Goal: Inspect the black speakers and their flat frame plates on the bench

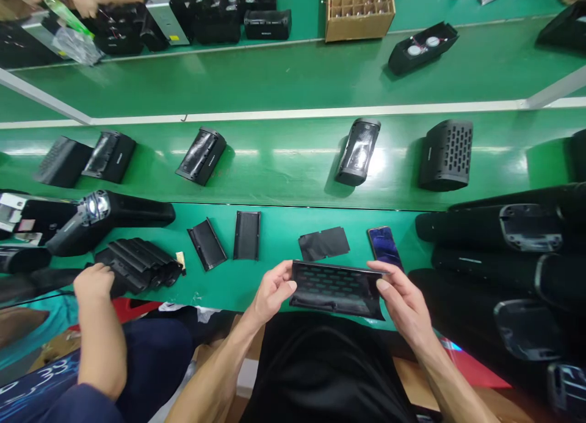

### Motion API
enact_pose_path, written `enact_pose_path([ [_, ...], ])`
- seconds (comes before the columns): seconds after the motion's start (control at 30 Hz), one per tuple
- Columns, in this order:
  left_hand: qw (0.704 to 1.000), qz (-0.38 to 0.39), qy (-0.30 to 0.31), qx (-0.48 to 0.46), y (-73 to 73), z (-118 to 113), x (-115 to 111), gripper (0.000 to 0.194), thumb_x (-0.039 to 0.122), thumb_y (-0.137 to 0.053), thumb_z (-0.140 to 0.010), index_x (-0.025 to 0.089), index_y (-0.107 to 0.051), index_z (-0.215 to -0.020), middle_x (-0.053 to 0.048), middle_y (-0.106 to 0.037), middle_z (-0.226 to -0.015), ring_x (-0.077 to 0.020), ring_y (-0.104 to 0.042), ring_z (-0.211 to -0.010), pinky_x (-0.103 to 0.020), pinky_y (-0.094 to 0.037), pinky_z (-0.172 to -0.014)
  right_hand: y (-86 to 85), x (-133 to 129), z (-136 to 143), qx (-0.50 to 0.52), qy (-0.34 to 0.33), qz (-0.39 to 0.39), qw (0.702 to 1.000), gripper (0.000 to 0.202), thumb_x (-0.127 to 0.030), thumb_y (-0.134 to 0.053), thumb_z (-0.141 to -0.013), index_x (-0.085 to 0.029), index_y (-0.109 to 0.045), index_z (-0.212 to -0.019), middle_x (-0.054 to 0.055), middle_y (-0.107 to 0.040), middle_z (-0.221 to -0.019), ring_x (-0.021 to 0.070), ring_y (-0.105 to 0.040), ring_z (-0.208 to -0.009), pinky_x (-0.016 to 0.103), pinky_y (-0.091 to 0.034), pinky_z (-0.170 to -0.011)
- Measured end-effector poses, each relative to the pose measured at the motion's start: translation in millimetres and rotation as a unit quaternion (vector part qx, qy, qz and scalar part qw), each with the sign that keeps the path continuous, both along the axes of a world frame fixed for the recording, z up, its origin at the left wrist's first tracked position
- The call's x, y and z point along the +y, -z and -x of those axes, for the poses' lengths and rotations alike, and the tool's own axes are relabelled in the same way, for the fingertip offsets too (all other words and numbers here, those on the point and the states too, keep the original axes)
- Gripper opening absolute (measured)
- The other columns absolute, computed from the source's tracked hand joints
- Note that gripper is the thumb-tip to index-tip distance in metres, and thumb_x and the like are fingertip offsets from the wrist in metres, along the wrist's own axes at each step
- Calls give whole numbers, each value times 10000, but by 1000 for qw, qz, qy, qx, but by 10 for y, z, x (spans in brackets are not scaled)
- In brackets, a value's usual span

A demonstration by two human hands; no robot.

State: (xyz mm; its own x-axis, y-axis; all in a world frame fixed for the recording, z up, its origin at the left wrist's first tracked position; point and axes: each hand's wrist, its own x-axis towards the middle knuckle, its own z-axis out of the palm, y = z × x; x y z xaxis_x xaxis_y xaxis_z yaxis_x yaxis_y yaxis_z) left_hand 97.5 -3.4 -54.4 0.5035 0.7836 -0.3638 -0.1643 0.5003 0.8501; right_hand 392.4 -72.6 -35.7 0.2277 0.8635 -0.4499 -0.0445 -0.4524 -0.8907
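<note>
My left hand (275, 292) and my right hand (405, 298) pinch the two ends of a black perforated speaker grille (337, 289), held level over the table's front edge. Rows of slots show through its glossy face. Just beyond it a flat black sheet (324, 243) lies on the green table. A phone (385, 246) rests past my right hand. To the left of the sheet are two curved black panels, one upright (247, 235) and one tilted (207, 244).
A co-worker's hand (94, 282) touches a pile of black curved panels (140, 264) at left. Large black speaker housings (485, 227) crowd the right. Several small speakers, one with a slotted grille (447, 154), stand along the green belt (274, 166). A divided cardboard box (359, 29) sits at the back.
</note>
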Motion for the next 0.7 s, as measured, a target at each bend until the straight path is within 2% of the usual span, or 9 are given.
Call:
enact_pose_path([
  [0.17,1000,7,6,3,7,-4,25,537,392,-723,-927,141,-618,-1390,-141,-743,-1199,-247,-702,-1030,-293,-500,-860,-45,32,25,-32,-13,-13,999,409,-519,-658,-961,-232,-716,-1248,-46,-400,-649,129,-341,-512,266,-281,-460],
  [0.37,1000,20,5,11,-14,-31,59,524,379,-748,-910,143,-632,-1363,-111,-760,-1069,-176,-688,-849,-252,-502,-769,-66,74,29,-61,-25,-19,998,389,-504,-655,-968,-227,-717,-1235,-49,-378,-676,143,-342,-574,277,-285,-528],
  [0.53,998,51,-12,-20,74,-12,37,527,341,-770,-872,154,-643,-1348,-104,-752,-1049,-182,-701,-852,-272,-547,-788,-51,77,21,-60,-22,-8,998,410,-527,-656,-959,-228,-728,-1230,-38,-438,-681,148,-372,-571,273,-321,-527],
  [0.7,992,110,-7,-66,163,-10,30,635,313,-732,-806,186,-599,-1414,-93,-749,-1029,-186,-700,-664,-308,-594,-601,-24,68,19,-52,-11,-5,999,442,-548,-696,-928,-228,-748,-1229,-36,-473,-628,139,-399,-505,262,-346,-471],
])
